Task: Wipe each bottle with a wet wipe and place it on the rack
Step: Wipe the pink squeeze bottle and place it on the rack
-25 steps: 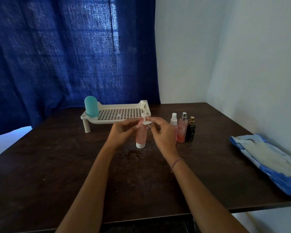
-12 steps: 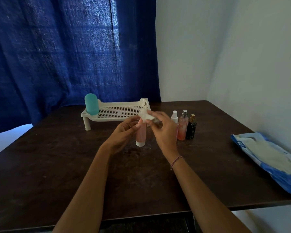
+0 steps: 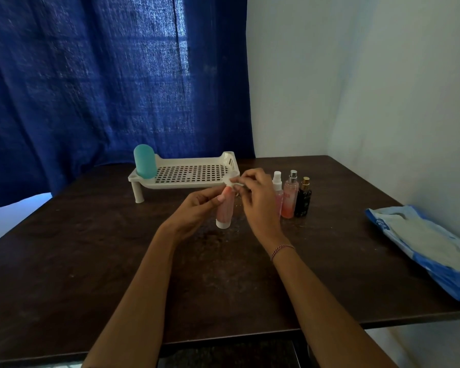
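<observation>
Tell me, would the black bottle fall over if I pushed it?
Probably: the black bottle is tall and narrow, so a push up high could tip it. It stands close beside the silver-capped pink bottle, so it might knock that too. It looks glassy, so maybe heavy for its size and breakable; I can't be sure.

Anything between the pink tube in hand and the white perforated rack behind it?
Nothing visible. The pink white-capped tube, held by the left hand, is just in front of the right end of the white plastic rack. The teal rounded bottle fills only its left end; three small spray bottles stand off to the right.
</observation>
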Available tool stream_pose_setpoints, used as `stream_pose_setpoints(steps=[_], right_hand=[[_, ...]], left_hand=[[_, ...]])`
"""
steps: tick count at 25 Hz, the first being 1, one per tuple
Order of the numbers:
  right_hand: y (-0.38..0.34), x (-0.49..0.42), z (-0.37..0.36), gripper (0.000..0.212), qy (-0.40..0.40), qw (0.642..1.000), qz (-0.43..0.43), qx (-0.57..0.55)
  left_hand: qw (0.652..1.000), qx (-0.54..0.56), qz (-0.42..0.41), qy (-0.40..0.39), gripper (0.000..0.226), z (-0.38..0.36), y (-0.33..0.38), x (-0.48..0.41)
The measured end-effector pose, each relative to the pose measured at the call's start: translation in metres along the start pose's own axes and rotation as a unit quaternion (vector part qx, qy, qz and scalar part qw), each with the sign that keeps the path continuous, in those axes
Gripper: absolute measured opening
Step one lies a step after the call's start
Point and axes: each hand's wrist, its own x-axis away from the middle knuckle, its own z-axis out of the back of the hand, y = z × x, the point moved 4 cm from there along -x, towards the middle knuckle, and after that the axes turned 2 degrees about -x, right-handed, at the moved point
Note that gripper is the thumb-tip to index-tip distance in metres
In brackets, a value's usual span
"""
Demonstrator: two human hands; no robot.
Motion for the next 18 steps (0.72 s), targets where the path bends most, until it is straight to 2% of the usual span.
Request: stream_pose_setpoints(steps=[4,6,9,13,18], right_hand=[[-0.012,0.007,-0.003,0.023,-0.039,0.997,0.058,-0.012],[-0.013,0.007,-0.004,0.023,-0.04,0.997,0.069,-0.018],[-0.006,0.003,-0.004,0.024,-0.027,0.999,0.026,-0.036],[-0.001,0.001,-0.002,0.026,-0.027,0.997,-0.042,-0.052],[0.007,0.002,-0.004,0.025,-0.057,0.996,-0.073,-0.003]], left_hand=[[1.0,0.001,0.001,0.027,0.026,0.001,0.002,0.002],[1.0,0.011,-0.002,0.025,0.04,0.001,0.002,0.001],[1.0,0.015,-0.018,-0.006,0.059,0.001,0.003,-0.001],[1.0,0.001,-0.016,-0.001,0.061,0.002,0.002,-0.001],[0.999,-0.022,-0.023,0.005,0.07,0.003,0.003,-0.002]])
